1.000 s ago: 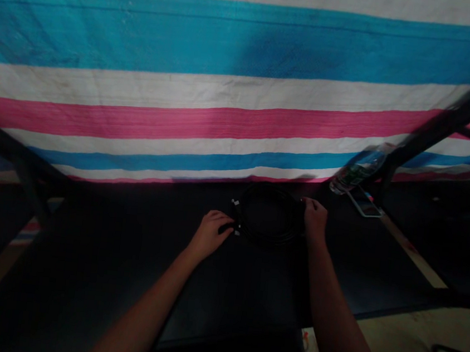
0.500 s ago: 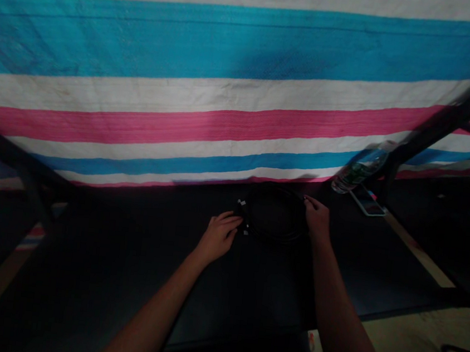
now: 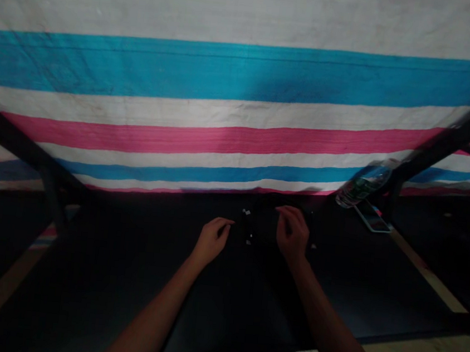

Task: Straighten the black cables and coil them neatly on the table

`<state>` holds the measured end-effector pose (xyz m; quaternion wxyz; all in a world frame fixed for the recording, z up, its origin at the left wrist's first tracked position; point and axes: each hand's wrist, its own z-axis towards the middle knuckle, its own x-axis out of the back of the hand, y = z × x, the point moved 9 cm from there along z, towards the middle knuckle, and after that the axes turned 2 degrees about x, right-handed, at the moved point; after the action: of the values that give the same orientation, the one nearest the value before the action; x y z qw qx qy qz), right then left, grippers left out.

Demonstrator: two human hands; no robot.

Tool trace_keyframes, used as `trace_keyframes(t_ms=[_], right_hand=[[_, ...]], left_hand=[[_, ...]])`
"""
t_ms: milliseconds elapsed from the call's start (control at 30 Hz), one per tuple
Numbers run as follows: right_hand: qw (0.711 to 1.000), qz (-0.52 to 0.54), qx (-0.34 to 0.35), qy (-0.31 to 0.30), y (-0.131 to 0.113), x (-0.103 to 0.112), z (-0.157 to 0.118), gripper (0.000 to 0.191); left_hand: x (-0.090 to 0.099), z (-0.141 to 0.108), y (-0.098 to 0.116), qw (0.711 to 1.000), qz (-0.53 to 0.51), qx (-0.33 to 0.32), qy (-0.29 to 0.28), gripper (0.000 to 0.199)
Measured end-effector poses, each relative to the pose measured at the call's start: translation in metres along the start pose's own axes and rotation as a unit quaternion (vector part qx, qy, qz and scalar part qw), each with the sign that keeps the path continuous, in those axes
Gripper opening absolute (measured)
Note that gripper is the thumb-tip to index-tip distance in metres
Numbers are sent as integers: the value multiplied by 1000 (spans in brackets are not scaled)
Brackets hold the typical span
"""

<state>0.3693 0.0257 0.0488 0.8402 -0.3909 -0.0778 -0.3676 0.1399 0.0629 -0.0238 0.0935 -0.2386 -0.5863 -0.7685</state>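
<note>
A coil of black cable (image 3: 266, 200) lies on the dark tabletop, hard to make out in the dim light. At its left side is a dark connector piece (image 3: 248, 226) with pale ends. My left hand (image 3: 212, 240) is just left of these ends, apart from them, thumb and fingers separated and holding nothing visible. Over the right part of the coil hovers my right hand (image 3: 293, 235), its fingers loosely bent and pointing left, a gap showing between thumb and fingers. Nothing visible is in it. It hides part of the coil.
A clear plastic bottle (image 3: 364, 184) leans by the right metal frame post (image 3: 426, 154), with a phone (image 3: 373, 217) lying beside it. A striped tarp (image 3: 210, 95) hangs behind the black table (image 3: 123, 276). Another dark post (image 3: 15, 142) slants at the left.
My right hand has let go of the coil's right edge and moved left over it. My left hand has drawn back slightly from the cable ends. The view has tilted up a little.
</note>
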Motion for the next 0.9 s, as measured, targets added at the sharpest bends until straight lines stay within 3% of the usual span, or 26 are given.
trace_keyframes(t_ms=[33,100,167,267,433,600,900], right_hand=[[995,64,31,-71,-26,-24,-7,24],[953,184,63,-233,-71,-75,-31,27],[909,241,66,-334,-97,-114,-56,23],[902,265,31,-339,-96,-142,-68,16],[919,262,-17,-294,-64,-147,-63,14],[920,265,-36,-286,-54,-153,-67,15],[899,268,-52,-343,-48,-165,-74,23]], left_hand=[[7,2,-4,1000,-13,12,16,23],[17,5,-14,997,-45,38,40,25],[23,8,-22,993,-81,63,51,33],[25,9,-29,987,-127,89,42,44],[21,4,-24,983,-157,96,18,58],[7,2,-9,988,-141,60,-25,36],[-1,0,-6,989,-132,54,-47,28]])
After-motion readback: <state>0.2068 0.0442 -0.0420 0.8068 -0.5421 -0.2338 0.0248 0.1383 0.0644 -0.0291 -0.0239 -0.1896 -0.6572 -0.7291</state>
